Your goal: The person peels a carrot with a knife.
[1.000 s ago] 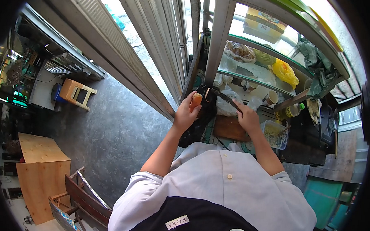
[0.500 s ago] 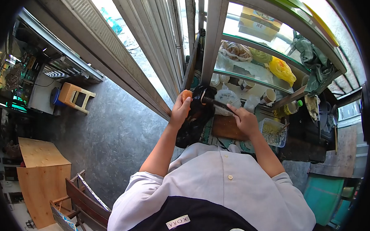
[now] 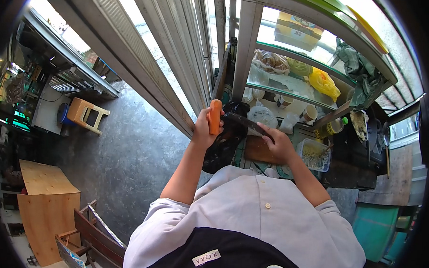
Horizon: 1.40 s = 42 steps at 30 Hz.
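Observation:
My left hand is wrapped round an orange carrot, held upright with its length showing. In my right hand is a dark-bladed knife, its tip pointing left toward the carrot with a small gap between them. Below both hands lies a crumpled black plastic bag; what it holds is hard to make out. A brown wooden cutting board rests under the knife hand. Right of that hand stands a clear plastic tub with pale shredded food inside.
A glass-shelved cabinet rises ahead, with a yellow bag and cups on its shelves. A bottle with a green cap and a dark pan are at right. A stool and wooden bench stand left.
The carrot has turned from nearly end-on to upright, showing its length. The knife has swung from beside the bag's top to point at the carrot, and my right hand has shifted slightly.

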{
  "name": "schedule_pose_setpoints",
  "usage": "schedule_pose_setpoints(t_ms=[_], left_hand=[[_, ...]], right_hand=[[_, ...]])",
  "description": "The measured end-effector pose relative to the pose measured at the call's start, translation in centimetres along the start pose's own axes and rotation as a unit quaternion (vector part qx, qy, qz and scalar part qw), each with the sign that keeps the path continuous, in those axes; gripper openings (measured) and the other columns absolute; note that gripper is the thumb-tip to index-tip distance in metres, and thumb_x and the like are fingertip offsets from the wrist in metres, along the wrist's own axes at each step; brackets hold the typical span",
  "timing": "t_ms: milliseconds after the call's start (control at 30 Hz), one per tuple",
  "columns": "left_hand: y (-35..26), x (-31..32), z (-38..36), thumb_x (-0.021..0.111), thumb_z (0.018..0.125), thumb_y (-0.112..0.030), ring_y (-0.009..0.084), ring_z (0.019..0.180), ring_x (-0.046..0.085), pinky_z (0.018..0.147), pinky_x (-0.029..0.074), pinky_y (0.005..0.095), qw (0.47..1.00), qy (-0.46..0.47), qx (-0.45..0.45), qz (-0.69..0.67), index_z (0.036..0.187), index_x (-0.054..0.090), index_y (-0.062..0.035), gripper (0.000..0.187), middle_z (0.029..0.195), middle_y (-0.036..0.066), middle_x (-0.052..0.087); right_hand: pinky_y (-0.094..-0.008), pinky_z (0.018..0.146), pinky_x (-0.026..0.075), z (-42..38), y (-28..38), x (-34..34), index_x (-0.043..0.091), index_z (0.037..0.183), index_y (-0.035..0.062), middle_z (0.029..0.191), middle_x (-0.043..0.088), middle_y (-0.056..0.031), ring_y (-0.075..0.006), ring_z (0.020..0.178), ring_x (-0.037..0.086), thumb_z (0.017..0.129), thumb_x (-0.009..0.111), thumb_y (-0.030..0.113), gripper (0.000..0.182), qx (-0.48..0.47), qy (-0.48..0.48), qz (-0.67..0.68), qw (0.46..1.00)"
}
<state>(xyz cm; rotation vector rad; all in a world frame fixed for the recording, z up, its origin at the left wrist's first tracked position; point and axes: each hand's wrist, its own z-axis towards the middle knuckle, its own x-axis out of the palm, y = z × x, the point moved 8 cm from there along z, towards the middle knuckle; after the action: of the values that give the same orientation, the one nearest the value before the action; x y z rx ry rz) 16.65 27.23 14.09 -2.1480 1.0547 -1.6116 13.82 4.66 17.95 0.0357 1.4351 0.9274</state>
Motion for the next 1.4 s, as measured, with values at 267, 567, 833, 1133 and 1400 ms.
schedule_pose_setpoints(t_ms=[267, 567, 833, 1133, 1400], left_hand=[[-1.3, 6.8, -1.2, 0.034, 0.100, -0.033, 0.0139, 0.064, 0.051, 0.052, 0.046, 0.0252, 0.991, 0.067, 0.011, -0.117, 0.119, 0.045, -0.0079, 0.033, 0.099, 0.009, 0.058], [-1.3, 10.9, -1.4, 0.030, 0.100, -0.032, 0.0131, 0.059, 0.053, 0.045, 0.050, 0.0239, 0.991, 0.096, 0.021, -0.093, 0.121, 0.038, -0.0066, 0.033, 0.093, 0.012, 0.053], [-1.6, 12.6, -2.4, 0.034, 0.100, -0.031, 0.0128, 0.058, 0.054, 0.045, 0.051, 0.0211, 0.980, 0.154, 0.018, -0.121, 0.122, 0.036, -0.0065, 0.033, 0.093, 0.011, 0.050], [-1.2, 12.6, -2.0, 0.034, 0.099, -0.033, 0.0111, 0.054, 0.053, 0.038, 0.048, 0.0205, 0.990, 0.100, 0.033, -0.097, 0.120, 0.038, -0.0062, 0.034, 0.090, 0.011, 0.050], [-0.4, 13.8, -2.2, 0.040, 0.098, -0.035, 0.0106, 0.072, 0.056, 0.058, 0.048, 0.0204, 0.989, 0.107, 0.099, -0.014, 0.128, 0.040, -0.0086, 0.040, 0.090, 0.008, 0.053]], right_hand=[[-0.0345, 0.066, 0.048, 2.7, 8.1, -4.0, 0.042, 0.139, 0.0222, 0.080, 0.064, -0.0160, -0.0296, 0.069, 0.064, 0.092, 0.053, 0.018, 0.048, 0.060, 0.074, 0.207, 0.974], [-0.0390, 0.062, 0.048, 4.0, 11.8, -6.1, 0.036, 0.143, 0.0272, 0.075, 0.063, -0.0130, -0.0311, 0.065, 0.062, 0.091, 0.055, 0.029, 0.055, -0.073, 0.044, 0.061, 0.994], [-0.0365, 0.059, 0.048, 3.6, 12.5, -7.4, 0.037, 0.142, 0.0289, 0.068, 0.061, -0.0089, -0.0263, 0.060, 0.061, 0.092, 0.055, 0.026, 0.054, -0.099, 0.044, 0.036, 0.994], [-0.0357, 0.058, 0.049, 3.3, 12.7, -7.9, 0.048, 0.135, 0.0293, 0.072, 0.062, -0.0079, -0.0255, 0.059, 0.060, 0.086, 0.060, 0.015, 0.052, -0.064, 0.002, -0.021, 0.998], [-0.0351, 0.057, 0.048, 3.3, 11.8, -9.0, 0.049, 0.134, 0.0288, 0.071, 0.062, -0.0127, -0.0272, 0.055, 0.058, 0.087, 0.060, 0.016, 0.050, -0.042, -0.057, 0.025, 0.997]])
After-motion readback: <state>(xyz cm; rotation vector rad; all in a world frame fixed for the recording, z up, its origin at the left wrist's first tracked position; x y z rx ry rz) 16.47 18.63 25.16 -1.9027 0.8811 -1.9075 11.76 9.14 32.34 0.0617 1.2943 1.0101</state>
